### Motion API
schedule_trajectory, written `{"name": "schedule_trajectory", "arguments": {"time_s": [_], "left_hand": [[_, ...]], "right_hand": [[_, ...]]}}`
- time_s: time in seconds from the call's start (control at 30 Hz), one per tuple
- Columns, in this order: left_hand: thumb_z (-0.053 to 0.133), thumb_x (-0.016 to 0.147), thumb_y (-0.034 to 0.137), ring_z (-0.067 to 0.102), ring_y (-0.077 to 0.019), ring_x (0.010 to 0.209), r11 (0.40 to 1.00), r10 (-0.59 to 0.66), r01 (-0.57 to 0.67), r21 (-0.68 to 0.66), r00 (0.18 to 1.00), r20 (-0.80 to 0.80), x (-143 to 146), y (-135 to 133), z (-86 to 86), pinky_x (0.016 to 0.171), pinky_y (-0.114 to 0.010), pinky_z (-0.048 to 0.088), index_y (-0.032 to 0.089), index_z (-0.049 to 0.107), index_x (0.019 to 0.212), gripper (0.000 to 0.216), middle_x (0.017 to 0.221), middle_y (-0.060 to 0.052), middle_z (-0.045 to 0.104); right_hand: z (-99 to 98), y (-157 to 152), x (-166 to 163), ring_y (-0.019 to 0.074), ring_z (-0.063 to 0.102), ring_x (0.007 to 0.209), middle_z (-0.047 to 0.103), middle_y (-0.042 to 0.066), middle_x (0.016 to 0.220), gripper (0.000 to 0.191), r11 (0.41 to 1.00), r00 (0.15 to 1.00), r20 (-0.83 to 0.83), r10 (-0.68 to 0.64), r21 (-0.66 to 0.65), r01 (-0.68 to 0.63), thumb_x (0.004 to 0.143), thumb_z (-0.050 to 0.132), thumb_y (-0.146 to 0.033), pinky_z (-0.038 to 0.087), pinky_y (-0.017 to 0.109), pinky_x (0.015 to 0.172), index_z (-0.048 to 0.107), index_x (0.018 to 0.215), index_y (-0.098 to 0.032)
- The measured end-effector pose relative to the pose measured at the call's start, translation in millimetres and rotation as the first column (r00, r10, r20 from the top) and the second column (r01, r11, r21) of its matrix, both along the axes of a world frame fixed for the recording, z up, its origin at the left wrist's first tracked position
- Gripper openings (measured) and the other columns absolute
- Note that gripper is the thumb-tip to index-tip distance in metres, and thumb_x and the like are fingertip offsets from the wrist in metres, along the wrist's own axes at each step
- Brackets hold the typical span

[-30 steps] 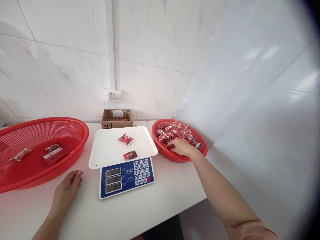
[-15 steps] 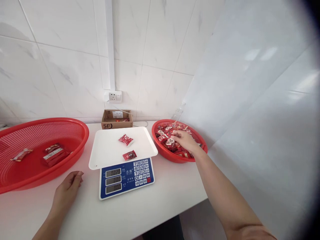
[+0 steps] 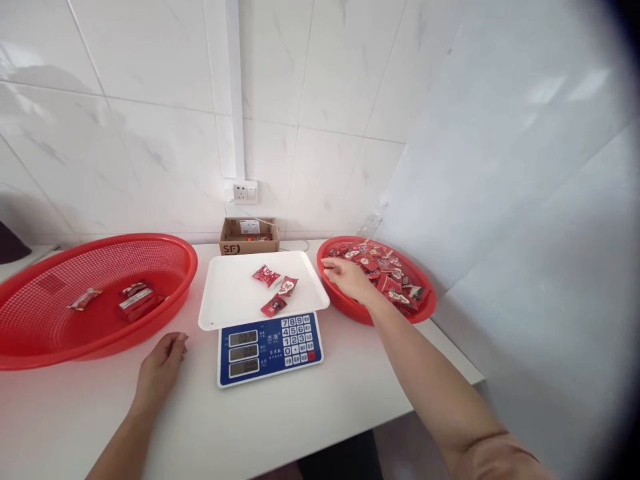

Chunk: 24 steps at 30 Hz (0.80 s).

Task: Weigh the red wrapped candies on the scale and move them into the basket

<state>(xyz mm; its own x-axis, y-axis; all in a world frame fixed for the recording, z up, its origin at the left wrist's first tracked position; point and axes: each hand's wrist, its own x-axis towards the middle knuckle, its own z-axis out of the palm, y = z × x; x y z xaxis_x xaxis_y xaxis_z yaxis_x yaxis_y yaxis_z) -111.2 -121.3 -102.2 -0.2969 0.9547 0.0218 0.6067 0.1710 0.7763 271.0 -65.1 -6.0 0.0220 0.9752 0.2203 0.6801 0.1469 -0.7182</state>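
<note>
My right hand (image 3: 347, 278) is over the near-left rim of the right red basket (image 3: 345, 308), fingers stretched toward the scale, holding nothing. That basket holds a heap of small red wrapped snack packets (image 3: 393, 283). On the white tray (image 3: 223, 293) of the blue digital scale (image 3: 265, 383) lie three packets: a red one (image 3: 265, 275) at the back, one with a pale label (image 3: 287, 287) to its right, and a darker red one (image 3: 274, 306) in front. My left hand (image 3: 163, 363) rests on the table left of the scale, fingers curled together, nothing visible in them.
A wide red basket (image 3: 183, 283) stands at the left with several packets in its bottom. Behind the scale, a cardboard box (image 3: 247, 247) holds a few red packets. A wall socket (image 3: 245, 193) with a cable is above it. A transparent object (image 3: 371, 225) stands behind the right basket.
My right hand has moved left from the heap and let go of a packet, which now lies on the tray as a third one. The view has shifted slightly left; my left hand stays resting.
</note>
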Motion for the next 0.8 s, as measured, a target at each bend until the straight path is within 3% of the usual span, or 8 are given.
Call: {"name": "schedule_trajectory", "arguments": {"time_s": [0.1, 0.2, 0.37, 0.5, 0.8], "left_hand": [[0.04, 0.073, 0.051, 0.055, -0.0164, 0.062, 1.0, -0.009, 0.009, -0.003, 1.0, 0.011, 0, 0, -0.1, 0.06, -0.026, 0.042, 0.023, 0.052, 0.078, 0.032, 0.066, 0.001, 0.058], [0.04, 0.074, 0.05, 0.054, -0.0156, 0.063, 1.0, -0.015, 0.016, -0.003, 1.0, 0.02, -1, 0, -1.4, 0.061, -0.025, 0.042, 0.023, 0.053, 0.078, 0.03, 0.067, 0.001, 0.057], [0.04, 0.076, 0.049, 0.053, -0.0141, 0.062, 0.999, -0.02, 0.019, 0.036, 0.999, 0.034, -2, 2, -7.6, 0.06, -0.024, 0.041, 0.023, 0.054, 0.078, 0.03, 0.065, 0.002, 0.056], [0.041, 0.076, 0.047, 0.052, -0.0132, 0.06, 0.997, -0.025, 0.021, 0.073, 0.998, 0.064, -3, 4, -13.4, 0.058, -0.023, 0.041, 0.023, 0.053, 0.076, 0.027, 0.064, 0.003, 0.054], [0.041, 0.077, 0.049, 0.052, -0.0135, 0.061, 0.996, -0.038, 0.032, 0.083, 0.997, 0.074, -4, 3, -15.4, 0.059, -0.024, 0.041, 0.022, 0.052, 0.076, 0.029, 0.065, 0.003, 0.054]], "right_hand": [[2.1, -4, 29, 0.0169, 0.061, 0.089, 0.068, 0.005, 0.098, 0.024, 0.977, 0.91, 0.363, -0.201, 0.01, 0.212, 0.082, 0.046, -0.02, 0.045, 0.028, 0.08, 0.064, 0.098, -0.02], [-2.1, -11, 60, 0.0208, 0.062, 0.084, 0.069, 0.007, 0.089, 0.02, 0.933, 0.754, 0.62, -0.216, -0.096, 0.347, 0.079, 0.05, -0.022, 0.044, 0.028, 0.072, 0.066, 0.092, -0.019], [-12.5, -16, 81, 0.0261, 0.06, 0.089, 0.065, 0.011, 0.103, 0.029, 0.913, 0.702, 0.702, -0.116, -0.203, 0.354, 0.079, 0.051, -0.031, 0.042, 0.031, 0.067, 0.064, 0.102, -0.019], [-15.2, -13, 79, 0.0266, 0.059, 0.09, 0.059, 0.014, 0.113, 0.034, 0.899, 0.666, 0.743, -0.075, -0.239, 0.368, 0.081, 0.041, -0.022, 0.039, 0.03, 0.062, 0.06, 0.109, -0.017], [-17.8, -15, 78, 0.0222, 0.06, 0.075, 0.067, 0.01, 0.091, 0.028, 0.889, 0.689, 0.721, -0.073, -0.266, 0.373, 0.077, 0.047, -0.021, 0.036, 0.027, 0.054, 0.063, 0.099, -0.019]]}}
